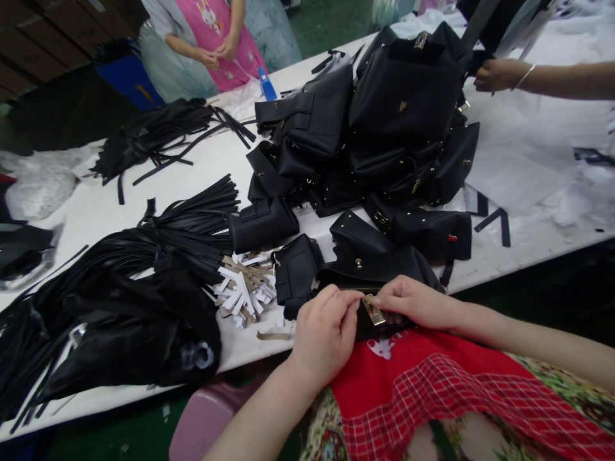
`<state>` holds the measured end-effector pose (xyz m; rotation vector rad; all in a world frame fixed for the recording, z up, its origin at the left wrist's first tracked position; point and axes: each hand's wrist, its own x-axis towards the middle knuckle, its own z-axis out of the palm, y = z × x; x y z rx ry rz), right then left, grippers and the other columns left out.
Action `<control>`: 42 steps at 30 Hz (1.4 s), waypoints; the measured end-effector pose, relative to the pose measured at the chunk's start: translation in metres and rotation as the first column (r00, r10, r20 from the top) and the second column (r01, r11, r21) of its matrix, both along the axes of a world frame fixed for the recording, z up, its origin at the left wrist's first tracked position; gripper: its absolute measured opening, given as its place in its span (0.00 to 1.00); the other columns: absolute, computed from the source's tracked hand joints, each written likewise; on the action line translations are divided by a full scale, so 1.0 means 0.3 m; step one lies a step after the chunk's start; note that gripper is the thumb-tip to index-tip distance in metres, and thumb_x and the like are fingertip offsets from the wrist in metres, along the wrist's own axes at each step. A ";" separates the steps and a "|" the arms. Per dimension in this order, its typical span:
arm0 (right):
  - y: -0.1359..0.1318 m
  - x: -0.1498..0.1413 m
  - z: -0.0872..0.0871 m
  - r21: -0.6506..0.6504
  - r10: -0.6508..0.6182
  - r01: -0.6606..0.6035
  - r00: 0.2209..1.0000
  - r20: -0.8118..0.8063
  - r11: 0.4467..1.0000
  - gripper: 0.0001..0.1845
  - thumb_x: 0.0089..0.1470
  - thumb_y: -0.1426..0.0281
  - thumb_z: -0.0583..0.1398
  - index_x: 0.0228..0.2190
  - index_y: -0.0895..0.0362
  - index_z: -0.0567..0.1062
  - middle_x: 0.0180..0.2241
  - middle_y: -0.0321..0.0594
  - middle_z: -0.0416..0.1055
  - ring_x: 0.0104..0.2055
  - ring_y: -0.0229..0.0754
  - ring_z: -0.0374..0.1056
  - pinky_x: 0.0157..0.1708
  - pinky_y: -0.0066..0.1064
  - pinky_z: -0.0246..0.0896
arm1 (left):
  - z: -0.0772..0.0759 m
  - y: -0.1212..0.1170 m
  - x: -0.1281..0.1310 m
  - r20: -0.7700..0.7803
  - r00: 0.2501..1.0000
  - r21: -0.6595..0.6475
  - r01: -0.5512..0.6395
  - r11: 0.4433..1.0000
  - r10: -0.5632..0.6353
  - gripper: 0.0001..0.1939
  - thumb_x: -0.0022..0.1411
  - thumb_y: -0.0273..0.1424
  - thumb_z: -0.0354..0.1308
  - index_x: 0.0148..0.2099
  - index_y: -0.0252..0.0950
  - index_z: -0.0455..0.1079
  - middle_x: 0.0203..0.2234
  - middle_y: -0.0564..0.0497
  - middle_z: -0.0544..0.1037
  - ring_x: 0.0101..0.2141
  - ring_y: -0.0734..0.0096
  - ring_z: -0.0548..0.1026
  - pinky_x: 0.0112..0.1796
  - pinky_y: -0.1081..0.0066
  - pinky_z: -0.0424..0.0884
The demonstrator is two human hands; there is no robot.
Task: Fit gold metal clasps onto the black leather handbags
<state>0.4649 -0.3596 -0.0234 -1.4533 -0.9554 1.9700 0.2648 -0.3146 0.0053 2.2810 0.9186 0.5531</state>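
Note:
A black handbag (391, 269) lies at the table's front edge, just above my lap. My left hand (327, 326) has its thumb and forefinger pinched at the left end of the bag's gold clasp (373, 310). From the other side, my right hand (408, 299) grips the bag by the clasp, thumb on top and the other fingers partly hidden beneath. Left of my left hand is a small black pouch-like bag (298, 269), beside a heap of white and brown paper strips (245, 288).
A tall pile of black bags (403, 109) stands ahead. Bundled black straps (192, 224) and a black plastic bag (139, 326) cover the left. A person in a pink apron (216, 38) stands across the table; another person's hand (500, 75) reaches in from the right.

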 end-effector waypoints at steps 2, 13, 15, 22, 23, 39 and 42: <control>0.000 0.001 0.003 -0.003 -0.003 0.003 1.000 0.003 1.000 0.27 0.46 0.48 0.65 0.17 0.60 0.74 0.16 0.34 0.65 0.20 0.33 0.57 0.23 0.27 0.53 | 0.004 0.004 -0.010 -0.043 0.999 -0.124 -0.014 0.992 0.009 0.07 0.65 0.28 0.54 0.41 0.37 0.73 0.29 0.51 0.75 0.32 0.71 0.72 0.34 0.71 0.66; -0.019 0.002 0.025 0.217 0.092 -0.148 0.964 0.249 0.965 0.26 0.57 0.51 0.57 0.22 0.60 0.77 0.20 0.36 0.67 0.24 0.36 0.57 0.25 0.28 0.53 | 0.027 -0.021 0.020 -0.176 0.984 -0.630 -0.086 0.772 -0.033 0.19 0.62 0.42 0.56 0.24 0.36 0.64 0.17 0.58 0.63 0.22 0.76 0.62 0.25 0.73 0.55; -0.017 0.000 0.025 0.232 0.101 -0.162 0.962 0.256 0.959 0.26 0.57 0.52 0.57 0.22 0.60 0.78 0.21 0.37 0.69 0.25 0.37 0.59 0.26 0.29 0.54 | 0.031 -0.018 0.034 -0.164 0.986 -0.631 -0.081 0.772 -0.031 0.18 0.62 0.39 0.56 0.23 0.36 0.62 0.17 0.58 0.62 0.22 0.76 0.61 0.26 0.73 0.55; -0.016 0.000 0.023 0.236 0.091 -0.147 0.968 0.233 0.961 0.26 0.59 0.53 0.56 0.22 0.60 0.77 0.20 0.37 0.68 0.24 0.36 0.58 0.26 0.28 0.54 | 0.016 -0.024 0.057 -0.076 0.996 -0.796 -0.092 0.598 0.052 0.16 0.61 0.36 0.54 0.22 0.35 0.61 0.17 0.57 0.64 0.21 0.77 0.59 0.24 0.74 0.55; -0.015 0.002 0.024 0.227 0.091 -0.142 0.971 0.222 0.963 0.25 0.58 0.54 0.56 0.21 0.60 0.76 0.20 0.36 0.68 0.24 0.36 0.58 0.26 0.28 0.54 | 0.011 -0.026 0.059 -0.065 0.995 -0.818 -0.098 0.567 0.077 0.16 0.60 0.36 0.55 0.22 0.35 0.61 0.17 0.57 0.64 0.21 0.77 0.59 0.24 0.74 0.55; 0.022 0.008 -0.005 0.024 0.061 -0.061 0.998 -0.031 0.998 0.27 0.51 0.47 0.61 0.23 0.60 0.77 0.19 0.36 0.69 0.22 0.34 0.62 0.23 0.26 0.57 | 0.041 -0.055 -0.037 -0.404 0.879 0.328 0.397 0.857 -0.253 0.16 0.68 0.24 0.45 0.54 0.31 0.67 0.26 0.51 0.73 0.25 0.68 0.72 0.23 0.68 0.69; 0.024 0.004 -0.014 -0.007 0.042 -0.043 0.997 -0.057 0.999 0.26 0.50 0.49 0.62 0.23 0.60 0.77 0.19 0.37 0.70 0.23 0.34 0.63 0.23 0.25 0.58 | 0.058 -0.063 -0.031 -0.512 0.822 0.394 0.483 0.782 -0.249 0.16 0.67 0.23 0.43 0.53 0.28 0.66 0.23 0.53 0.70 0.23 0.68 0.71 0.20 0.68 0.67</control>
